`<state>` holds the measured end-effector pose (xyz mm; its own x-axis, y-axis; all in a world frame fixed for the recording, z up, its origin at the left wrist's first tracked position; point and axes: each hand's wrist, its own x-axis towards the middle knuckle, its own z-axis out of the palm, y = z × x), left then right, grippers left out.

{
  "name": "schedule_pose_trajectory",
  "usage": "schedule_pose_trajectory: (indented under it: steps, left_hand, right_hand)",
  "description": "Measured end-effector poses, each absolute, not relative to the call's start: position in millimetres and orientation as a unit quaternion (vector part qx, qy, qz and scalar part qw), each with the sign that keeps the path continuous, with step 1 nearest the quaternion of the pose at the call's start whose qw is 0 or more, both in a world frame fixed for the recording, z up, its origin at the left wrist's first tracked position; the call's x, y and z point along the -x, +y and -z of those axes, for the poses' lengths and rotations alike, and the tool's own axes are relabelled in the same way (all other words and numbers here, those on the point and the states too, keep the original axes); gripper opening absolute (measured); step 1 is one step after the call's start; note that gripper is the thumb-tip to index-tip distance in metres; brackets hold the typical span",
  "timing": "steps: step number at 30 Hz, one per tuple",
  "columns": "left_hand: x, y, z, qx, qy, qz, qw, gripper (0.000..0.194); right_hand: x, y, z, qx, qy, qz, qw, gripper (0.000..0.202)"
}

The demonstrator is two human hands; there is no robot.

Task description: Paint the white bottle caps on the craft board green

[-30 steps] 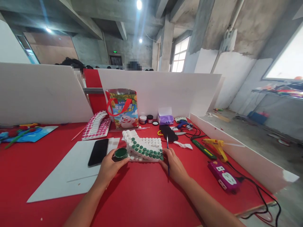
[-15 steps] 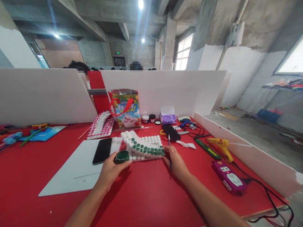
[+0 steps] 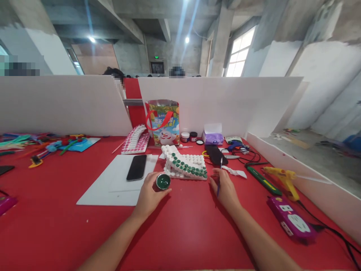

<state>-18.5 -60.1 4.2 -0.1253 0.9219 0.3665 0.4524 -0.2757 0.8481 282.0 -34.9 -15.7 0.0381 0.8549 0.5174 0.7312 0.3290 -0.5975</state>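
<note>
A small jar of dark green paint [image 3: 163, 182] is gripped in my left hand [image 3: 149, 194], its opening tipped toward me. Between thumb and fingers, my right hand [image 3: 225, 187] holds a thin paintbrush [image 3: 219, 184], roughly upright. Just beyond both hands lies a white craft piece [image 3: 186, 165] covered with rounded white knobs; a curved band of its knobs is painted green. My right hand is beside its right end, apart from it. The jar is close to its front left corner.
A black phone [image 3: 137, 167] lies on white boards [image 3: 98, 184] at left. Behind stand a colourful bag [image 3: 165, 124], a pink-dotted craft piece [image 3: 134, 141] and paint jars [image 3: 185, 137]. At right are a yellow glue gun [image 3: 282, 178], a green cutter [image 3: 262, 180] and a purple power strip [image 3: 291, 220].
The view has turned to the left. My right hand with the brush has drawn away from the craft piece. The jar now tilts more, showing the paint inside.
</note>
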Motion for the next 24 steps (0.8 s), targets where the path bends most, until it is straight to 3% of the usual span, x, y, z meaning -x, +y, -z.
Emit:
schedule_pose_trajectory:
  steps: [18, 24]
  left_hand:
    - [-9.5, -92.5, -13.2, -0.726, 0.491, -0.467, 0.121, 0.051]
    - [-10.3, -93.7, -18.6, -0.674, 0.520, -0.473, 0.228, 0.045]
  right_hand:
    - [-280.4, -37.3, 12.3, 0.563, -0.699, -0.068, 0.435, 0.028]
    - [-280.6, -37.0, 12.0, 0.567, -0.699, -0.070, 0.430, 0.028]
